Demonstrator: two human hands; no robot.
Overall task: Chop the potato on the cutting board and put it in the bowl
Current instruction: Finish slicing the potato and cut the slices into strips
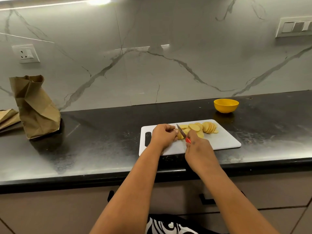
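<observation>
Two bare hands work over a white cutting board point(219, 142) that lies on a dark countertop point(84, 149). On the board, near its left end by the handle slot, the left hand point(163, 136) curls its fingers round the uncut end of the potato point(180, 135) and holds it down. Just to the right of it, the right hand point(199, 146) grips a knife point(183, 133) by its red handle — the thin blade points up and away, and sits right against the potato piece. Many round potato slices point(202, 128) lie on the far half of the board, to the right of the knife; some lie flat and some lean on each other in a row. Beyond the board's far right corner, well apart from it, stands a small yellow bowl point(226, 105) — I cannot see anything inside it. Far to the left of the board stands a crumpled brown paper bag point(36, 108), with more brown paper point(8, 118) lying flat beside it. Behind the board, past the countertop, rises a grey marble wall point(152, 65) with a socket point(26, 53) on it.
</observation>
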